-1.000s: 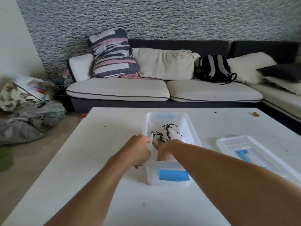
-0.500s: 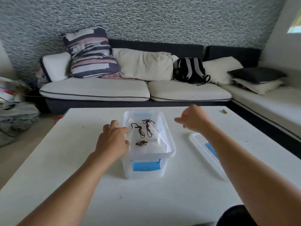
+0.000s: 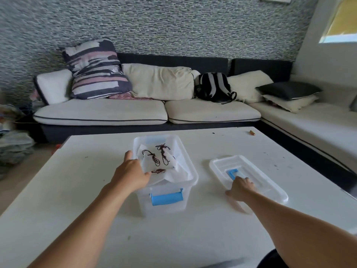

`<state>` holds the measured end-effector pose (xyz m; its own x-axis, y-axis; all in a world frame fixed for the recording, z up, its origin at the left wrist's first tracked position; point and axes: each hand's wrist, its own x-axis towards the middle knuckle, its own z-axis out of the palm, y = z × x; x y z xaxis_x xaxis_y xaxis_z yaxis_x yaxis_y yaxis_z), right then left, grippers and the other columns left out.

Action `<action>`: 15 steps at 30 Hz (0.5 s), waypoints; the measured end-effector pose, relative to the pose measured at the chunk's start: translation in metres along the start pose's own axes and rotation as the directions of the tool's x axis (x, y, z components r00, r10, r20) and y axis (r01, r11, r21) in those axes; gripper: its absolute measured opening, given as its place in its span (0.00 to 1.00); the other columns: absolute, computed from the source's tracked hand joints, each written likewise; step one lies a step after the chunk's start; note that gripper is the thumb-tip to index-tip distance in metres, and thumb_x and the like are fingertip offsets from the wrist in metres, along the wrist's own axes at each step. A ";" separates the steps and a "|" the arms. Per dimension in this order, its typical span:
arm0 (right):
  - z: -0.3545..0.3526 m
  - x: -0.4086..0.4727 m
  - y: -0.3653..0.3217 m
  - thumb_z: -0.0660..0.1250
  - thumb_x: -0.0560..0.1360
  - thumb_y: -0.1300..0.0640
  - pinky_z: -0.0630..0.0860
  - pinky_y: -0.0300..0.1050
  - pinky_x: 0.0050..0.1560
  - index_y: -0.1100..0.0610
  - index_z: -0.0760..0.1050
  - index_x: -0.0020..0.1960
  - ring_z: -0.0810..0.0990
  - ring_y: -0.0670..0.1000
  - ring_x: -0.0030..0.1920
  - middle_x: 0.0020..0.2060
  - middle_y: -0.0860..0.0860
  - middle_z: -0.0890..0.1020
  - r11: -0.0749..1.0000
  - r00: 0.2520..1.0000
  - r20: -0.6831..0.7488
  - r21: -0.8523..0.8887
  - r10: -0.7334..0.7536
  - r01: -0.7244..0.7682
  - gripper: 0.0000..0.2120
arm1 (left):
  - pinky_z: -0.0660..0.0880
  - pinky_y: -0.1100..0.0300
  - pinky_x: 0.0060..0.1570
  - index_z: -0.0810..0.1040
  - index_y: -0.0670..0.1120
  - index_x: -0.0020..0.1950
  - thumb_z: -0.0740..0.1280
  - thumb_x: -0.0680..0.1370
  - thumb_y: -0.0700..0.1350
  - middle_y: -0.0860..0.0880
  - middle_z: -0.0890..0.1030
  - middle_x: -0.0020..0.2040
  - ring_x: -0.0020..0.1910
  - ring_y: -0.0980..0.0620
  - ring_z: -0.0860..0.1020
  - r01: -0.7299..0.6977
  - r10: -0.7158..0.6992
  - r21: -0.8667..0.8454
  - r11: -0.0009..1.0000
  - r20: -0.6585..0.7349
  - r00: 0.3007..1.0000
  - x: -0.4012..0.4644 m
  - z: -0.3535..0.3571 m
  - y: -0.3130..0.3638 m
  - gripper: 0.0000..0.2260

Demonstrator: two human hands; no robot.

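Observation:
A clear plastic box (image 3: 185,151) with a blue front latch (image 3: 166,198) stands open on the white table (image 3: 77,190). Inside lie white pouches with dark cords (image 3: 164,158). My left hand (image 3: 131,175) holds the box's left rim, thumb inside over the pouches, fingers outside. The box's clear lid (image 3: 262,176) with a blue handle lies flat on the table to the right. My right hand (image 3: 240,187) grips its near left edge, fingers on top and thumb at the edge.
A small brown cylinder (image 3: 252,132) lies at the table's far right. Behind the table runs a corner sofa (image 3: 100,113) with cushions and a black backpack (image 3: 214,87). Clothes are heaped on the floor at the left (image 3: 13,146).
My right hand has left the box, swung right and come down onto the lid. My left hand has shifted onto the box's left rim. The camera has turned right.

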<state>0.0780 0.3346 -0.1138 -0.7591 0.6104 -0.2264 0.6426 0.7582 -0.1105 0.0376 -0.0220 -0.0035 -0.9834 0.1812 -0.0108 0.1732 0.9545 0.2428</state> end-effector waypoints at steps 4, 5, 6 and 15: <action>-0.003 -0.009 -0.014 0.71 0.73 0.47 0.76 0.47 0.49 0.58 0.73 0.63 0.79 0.58 0.56 0.56 0.55 0.77 0.998 0.997 -0.045 -0.006 -0.070 0.070 0.23 | 0.71 0.58 0.65 0.81 0.52 0.56 0.74 0.63 0.71 0.61 0.64 0.72 0.67 0.56 0.74 -0.211 0.266 -0.260 0.942 0.200 0.943 -0.010 -0.008 -0.013 0.31; -0.004 -0.010 -0.019 0.71 0.74 0.48 0.75 0.46 0.46 0.58 0.74 0.60 0.80 0.57 0.54 0.53 0.54 0.78 0.995 0.993 -0.068 -0.028 -0.101 0.099 0.20 | 0.73 0.59 0.65 0.82 0.55 0.52 0.79 0.61 0.65 0.60 0.71 0.69 0.62 0.57 0.77 -0.241 0.334 -0.358 0.902 0.225 0.916 -0.010 -0.009 -0.020 0.25; -0.005 -0.013 -0.023 0.71 0.74 0.48 0.75 0.46 0.44 0.58 0.75 0.57 0.81 0.57 0.52 0.51 0.54 0.79 0.992 0.987 -0.095 -0.036 -0.127 0.124 0.18 | 0.76 0.58 0.62 0.82 0.58 0.49 0.83 0.61 0.55 0.57 0.77 0.63 0.56 0.56 0.80 -0.274 0.388 -0.423 0.864 0.211 0.897 -0.009 -0.008 -0.026 0.19; -0.017 -0.042 -0.083 0.65 0.75 0.57 0.68 0.43 0.43 0.55 0.76 0.51 0.79 0.56 0.52 0.50 0.53 0.82 0.946 0.908 -0.280 -0.007 -0.313 0.324 0.05 | 0.71 0.60 0.45 0.85 0.58 0.49 0.77 0.69 0.55 0.56 0.74 0.41 0.46 0.55 0.73 -0.545 0.554 -0.138 0.827 0.030 0.832 -0.015 0.000 -0.014 0.09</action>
<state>0.0546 0.2498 -0.0785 -0.9193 0.3807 0.1000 0.3611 0.9167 -0.1713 0.0495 -0.0381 -0.0065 -0.7207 0.6866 0.0959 0.6718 0.6575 0.3410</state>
